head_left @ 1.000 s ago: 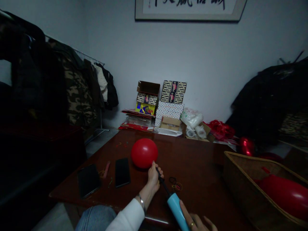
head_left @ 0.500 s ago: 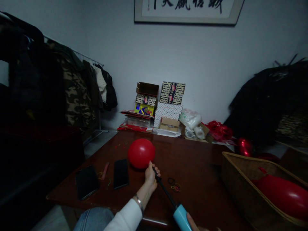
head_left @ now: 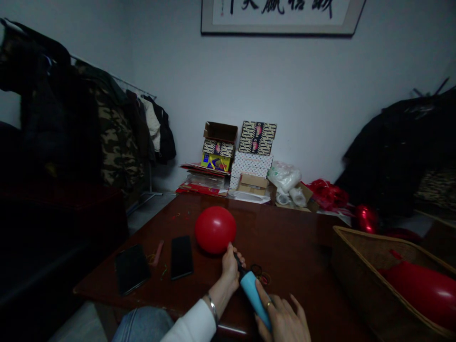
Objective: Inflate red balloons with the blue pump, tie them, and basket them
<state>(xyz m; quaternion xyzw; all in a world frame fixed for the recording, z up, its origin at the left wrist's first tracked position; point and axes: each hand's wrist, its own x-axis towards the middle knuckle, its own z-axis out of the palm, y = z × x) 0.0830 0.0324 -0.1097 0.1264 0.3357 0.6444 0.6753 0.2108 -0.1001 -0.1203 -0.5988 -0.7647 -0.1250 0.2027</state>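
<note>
A round, partly inflated red balloon (head_left: 215, 230) sits over the table, with its neck towards me. My left hand (head_left: 232, 264) is closed around that neck and the black nozzle end of a balloon pump (head_left: 254, 295). The pump slants down to the right, its light blue barrel slid close to my left hand. Around the lower barrel my right hand (head_left: 284, 317) is wrapped, thumb side on the blue, some fingers stretched out. Just beyond the barrel lie a few rubber bands (head_left: 261, 275), partly covered by it.
Two dark phone-like devices (head_left: 181, 257) (head_left: 132, 270) and a pinkish strip (head_left: 158, 252) lie on the left of the brown table (head_left: 285, 237). At right stands a wicker basket (head_left: 351, 266) holding a large red balloon (head_left: 422, 287). Boxes (head_left: 251, 166) are stacked by the wall.
My right hand has pushed the blue barrel up towards my left hand, covering the black shaft that showed before. The balloon looks about the same size; the view has shifted slightly.
</note>
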